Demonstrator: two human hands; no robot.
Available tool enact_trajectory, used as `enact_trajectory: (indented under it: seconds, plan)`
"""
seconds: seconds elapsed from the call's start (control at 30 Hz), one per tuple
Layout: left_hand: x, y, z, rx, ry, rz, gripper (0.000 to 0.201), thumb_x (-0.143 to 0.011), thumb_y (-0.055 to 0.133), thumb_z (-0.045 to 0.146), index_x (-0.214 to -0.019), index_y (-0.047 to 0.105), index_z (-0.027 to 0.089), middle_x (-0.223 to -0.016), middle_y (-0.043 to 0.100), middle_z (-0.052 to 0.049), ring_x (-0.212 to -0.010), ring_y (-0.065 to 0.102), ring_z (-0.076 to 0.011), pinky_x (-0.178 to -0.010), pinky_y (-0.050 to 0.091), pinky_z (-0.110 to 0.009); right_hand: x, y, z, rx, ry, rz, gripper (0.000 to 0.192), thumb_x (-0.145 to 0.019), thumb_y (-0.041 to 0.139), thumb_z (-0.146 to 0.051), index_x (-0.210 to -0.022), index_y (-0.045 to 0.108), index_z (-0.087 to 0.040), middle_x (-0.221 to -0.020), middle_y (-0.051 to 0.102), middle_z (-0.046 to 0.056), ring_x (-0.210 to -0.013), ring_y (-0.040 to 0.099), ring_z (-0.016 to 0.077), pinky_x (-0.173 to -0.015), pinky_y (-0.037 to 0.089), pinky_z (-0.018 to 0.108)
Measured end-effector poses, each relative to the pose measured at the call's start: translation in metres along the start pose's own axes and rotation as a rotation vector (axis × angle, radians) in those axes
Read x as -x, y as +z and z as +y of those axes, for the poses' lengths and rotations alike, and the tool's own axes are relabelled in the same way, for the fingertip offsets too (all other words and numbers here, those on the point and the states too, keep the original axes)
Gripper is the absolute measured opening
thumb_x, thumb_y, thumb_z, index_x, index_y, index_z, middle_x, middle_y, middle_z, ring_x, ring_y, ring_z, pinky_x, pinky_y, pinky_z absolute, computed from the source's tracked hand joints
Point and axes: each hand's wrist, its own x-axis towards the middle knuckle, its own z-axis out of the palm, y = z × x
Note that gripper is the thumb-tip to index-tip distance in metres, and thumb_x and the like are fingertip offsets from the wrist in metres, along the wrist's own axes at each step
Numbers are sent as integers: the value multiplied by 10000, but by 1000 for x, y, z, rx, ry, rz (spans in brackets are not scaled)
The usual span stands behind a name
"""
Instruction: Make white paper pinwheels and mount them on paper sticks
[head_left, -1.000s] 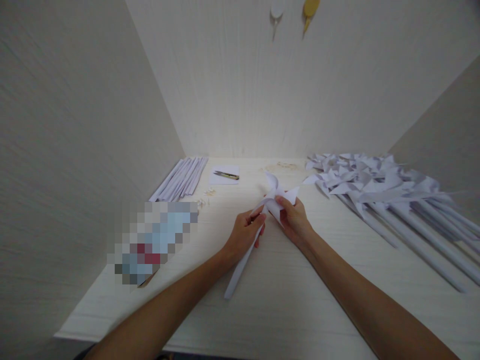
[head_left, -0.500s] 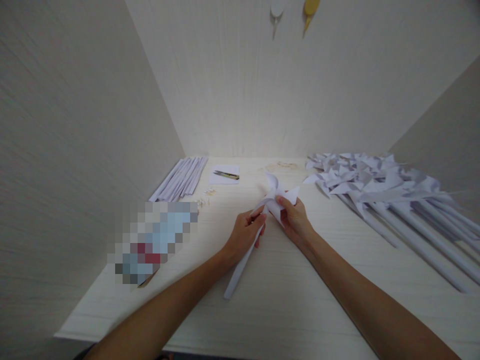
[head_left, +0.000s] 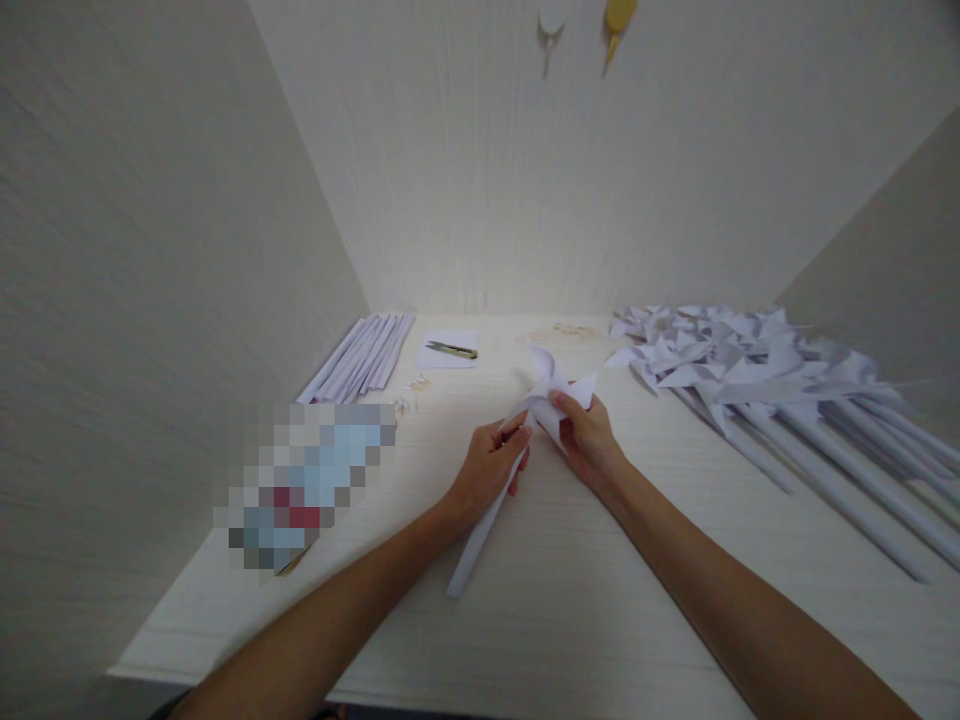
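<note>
A white paper pinwheel (head_left: 551, 388) is held up above the middle of the table, its blades curled and its rolled-paper stick (head_left: 472, 560) slanting down toward me. My left hand (head_left: 495, 465) is closed round the upper part of that stick, just below the blades. With thumb and fingers, my right hand (head_left: 592, 435) pinches the pinwheel near its centre, on the right side. What lies right under the right thumb is hidden.
Several paper pinwheels (head_left: 735, 360) lie heaped at the right. Rolled paper sticks (head_left: 360, 355) lie at the back left, beside thread snips (head_left: 452, 349) on white paper sheets (head_left: 442, 361). Small pale bits (head_left: 409, 404) are scattered nearby. A pixelated item (head_left: 322, 480) lies left. Walls enclose the table; two hooks (head_left: 551, 20) hang behind.
Almost nothing differs. Both hands keep their hold on the pinwheel, and the whole view has shifted very slightly.
</note>
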Motion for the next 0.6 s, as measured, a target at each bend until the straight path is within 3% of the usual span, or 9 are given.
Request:
enact_trajectory:
  seconds: [0.6]
  plan:
    - [0,0,1,12,3,-1,263,-773,469,363,-781,603,137,-466,393,75,-285,336,-29,-281,289,-163,1,0,-1,20,4,1,266,-488,710,-207,-604,471,-185,-496,476,-86,-465,425,62,-432,336,197]
